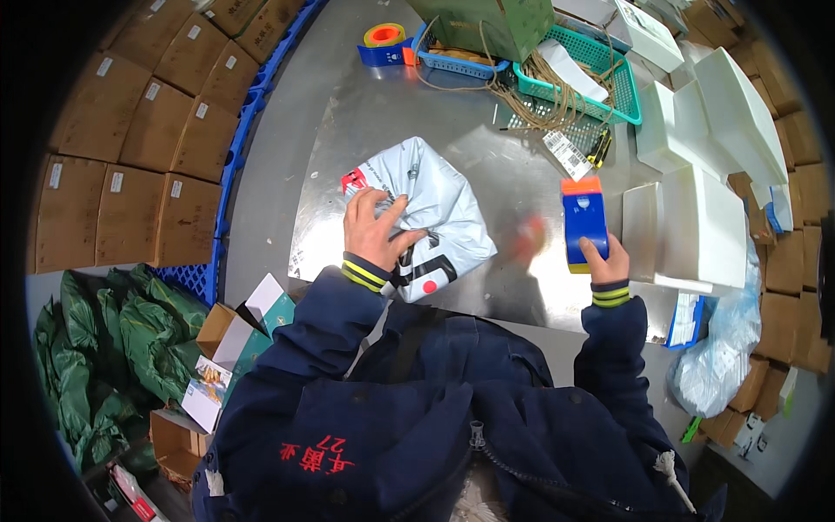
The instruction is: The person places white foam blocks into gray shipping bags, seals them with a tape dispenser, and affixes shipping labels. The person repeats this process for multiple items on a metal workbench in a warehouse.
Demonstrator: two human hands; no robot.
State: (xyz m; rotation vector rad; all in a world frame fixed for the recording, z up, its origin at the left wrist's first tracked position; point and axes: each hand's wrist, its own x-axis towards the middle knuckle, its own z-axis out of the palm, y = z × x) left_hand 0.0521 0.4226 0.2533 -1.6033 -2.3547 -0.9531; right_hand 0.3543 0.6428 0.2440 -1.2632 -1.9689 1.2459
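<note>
A white plastic mailer bag [450, 189], printed in black and red and bulging with hidden contents, lies on the metal tabletop in front of me. My left hand [375, 228] holds its near left side, and creases gather around the thumb and fingers. Off to the right, my right hand [607, 259] grips a blue tape dispenser [585, 218] with an orange end, thumb on top. Just beyond the dispenser lies a white printed label [566, 155]. Beside that label is a yellow and black utility knife [600, 149].
Another tape dispenser [385, 52] stands at the back, near a blue basket [460, 65] and a teal basket [629, 91] with twine [554, 91]. White foam boxes [704, 228] line the right edge. Brown cartons [130, 209] and green sacks [143, 326] are on the left.
</note>
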